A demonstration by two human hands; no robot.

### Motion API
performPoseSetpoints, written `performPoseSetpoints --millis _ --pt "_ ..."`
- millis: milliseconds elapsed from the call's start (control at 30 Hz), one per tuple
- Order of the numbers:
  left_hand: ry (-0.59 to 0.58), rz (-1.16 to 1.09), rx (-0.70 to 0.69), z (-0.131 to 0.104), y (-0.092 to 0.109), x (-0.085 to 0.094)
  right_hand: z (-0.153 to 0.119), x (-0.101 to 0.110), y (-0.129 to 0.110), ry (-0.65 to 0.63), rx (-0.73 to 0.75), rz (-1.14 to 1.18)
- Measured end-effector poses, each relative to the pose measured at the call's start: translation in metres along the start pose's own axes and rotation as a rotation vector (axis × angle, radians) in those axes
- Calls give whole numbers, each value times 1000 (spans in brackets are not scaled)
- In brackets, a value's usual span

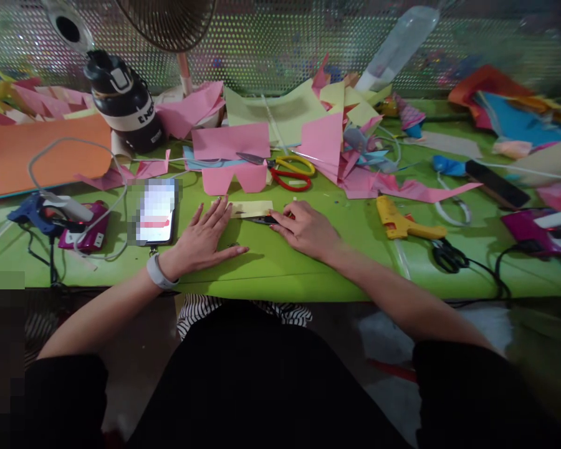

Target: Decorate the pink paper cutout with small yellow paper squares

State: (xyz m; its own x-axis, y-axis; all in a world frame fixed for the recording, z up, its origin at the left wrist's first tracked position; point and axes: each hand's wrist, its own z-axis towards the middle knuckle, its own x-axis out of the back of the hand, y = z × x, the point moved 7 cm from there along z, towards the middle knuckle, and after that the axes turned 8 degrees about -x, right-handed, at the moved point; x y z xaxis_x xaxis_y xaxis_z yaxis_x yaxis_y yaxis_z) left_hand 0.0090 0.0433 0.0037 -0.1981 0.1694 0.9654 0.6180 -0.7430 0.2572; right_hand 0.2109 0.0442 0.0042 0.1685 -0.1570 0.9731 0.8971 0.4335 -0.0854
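Black clothing lies nearest. Left hand rests flat, fingers slightly spread, on the left end of a yellow strip; right hand curls closed around a dark-bladed tool at the strip's near right. Pink paper lies beyond.

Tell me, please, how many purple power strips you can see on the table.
2: the left strip lies left of the lit phone; the right strip sits at the far right, beyond the yellow glue gun. Others could be hidden.

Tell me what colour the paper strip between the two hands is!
The paper strip is pale yellow, best seen in the head view.
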Motion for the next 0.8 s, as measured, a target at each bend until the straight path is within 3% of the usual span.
performPoseSetpoints --millis 567,800 --pt "0 58 12 -5 0 -5 0 -1 -9 28 9 -67" --pt "-1 61 10 -6 -1 -6 6 -2 -17 -17 0 -36"
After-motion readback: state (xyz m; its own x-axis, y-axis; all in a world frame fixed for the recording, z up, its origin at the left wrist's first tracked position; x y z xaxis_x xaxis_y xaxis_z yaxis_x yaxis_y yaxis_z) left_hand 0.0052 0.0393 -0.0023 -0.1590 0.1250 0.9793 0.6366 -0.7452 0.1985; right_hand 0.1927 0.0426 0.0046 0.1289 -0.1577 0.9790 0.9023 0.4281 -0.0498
